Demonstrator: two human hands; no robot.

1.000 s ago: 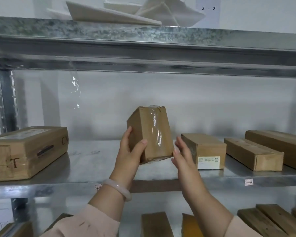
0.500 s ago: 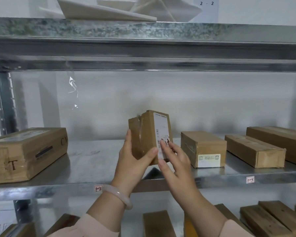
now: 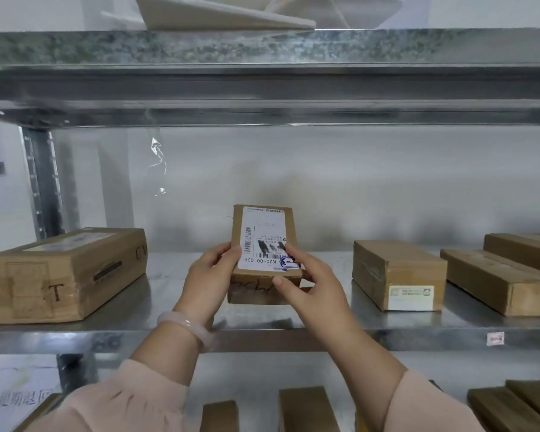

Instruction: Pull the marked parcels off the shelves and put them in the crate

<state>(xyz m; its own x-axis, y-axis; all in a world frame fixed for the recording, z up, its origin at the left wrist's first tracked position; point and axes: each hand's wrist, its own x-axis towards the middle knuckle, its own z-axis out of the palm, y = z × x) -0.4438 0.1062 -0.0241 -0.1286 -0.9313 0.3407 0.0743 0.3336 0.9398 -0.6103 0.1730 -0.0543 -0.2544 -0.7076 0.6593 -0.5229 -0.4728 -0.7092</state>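
A small brown cardboard parcel (image 3: 264, 241) is held over the middle metal shelf (image 3: 175, 310), its white shipping label with barcodes and a blue pen mark facing me. My left hand (image 3: 211, 275) grips its left edge, thumb on the label side. My right hand (image 3: 306, 282) holds the lower right corner, fingers on the label and thumb across the front end. The parcel's lower front end has handwriting on it. No crate is in view.
A larger taped box marked "T" (image 3: 63, 275) lies at the shelf's left. Three long boxes (image 3: 396, 272) (image 3: 496, 279) (image 3: 524, 251) lie to the right. More boxes (image 3: 306, 410) sit on the shelf below. White flat packages (image 3: 225, 14) rest on the top shelf.
The parcel has been turned between both hands so its label side now faces me, and it has come lower toward the shelf. The camera has moved closer.
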